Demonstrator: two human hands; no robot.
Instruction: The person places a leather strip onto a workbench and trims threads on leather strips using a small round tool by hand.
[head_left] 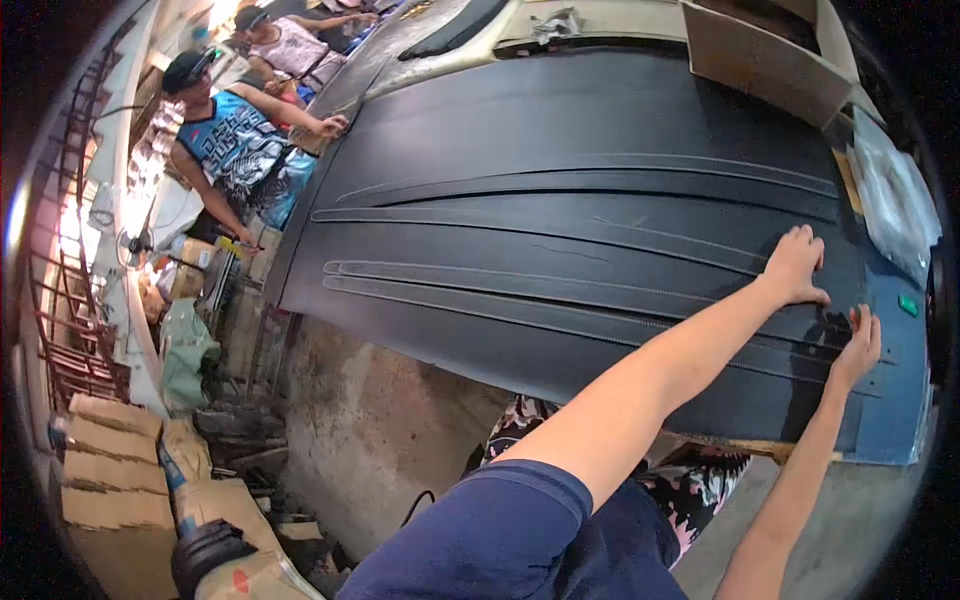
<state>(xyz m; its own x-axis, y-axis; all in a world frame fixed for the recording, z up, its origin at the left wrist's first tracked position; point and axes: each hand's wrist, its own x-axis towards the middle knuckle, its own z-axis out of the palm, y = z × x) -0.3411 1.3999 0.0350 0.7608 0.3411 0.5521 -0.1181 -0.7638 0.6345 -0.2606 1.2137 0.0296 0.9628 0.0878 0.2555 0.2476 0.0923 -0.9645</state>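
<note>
Head view. Long dark strips [480, 287], edges lined with what looks like stitching, lie on a broad black sheet [450, 120] across the middle of the frame. Rounded ends toward the left of the frame, other ends toward the right, by the hands.

Left hand [797, 265], right of centre: arched, partly open, thumb apart from fingers, over the strips; appears to touch them near their right ends. No clear pinch seen. Right hand [860, 345], nearer the right edge: fingers bent and raised, beside the strip ends; whether it pinches one, cannot tell (fingertips and dark material run together there).

Step in hand, my judgement: handling or lining up the strip ends. A next move from this pose calls for a light left hand to keep neighbouring strips from sliding, and a sure fingertip hold from the right.

Around the work: open cardboard box [745, 85] at upper right, clear plastic [890, 200] below it, small green item [908, 305] on a blue surface [890, 425] at the right edge. Upper left, a person in a blue patterned top [235, 140] has one hand at the sheet's far edge; another person [290, 45] behind. Cardboard [115, 480] in the lower left.
</note>
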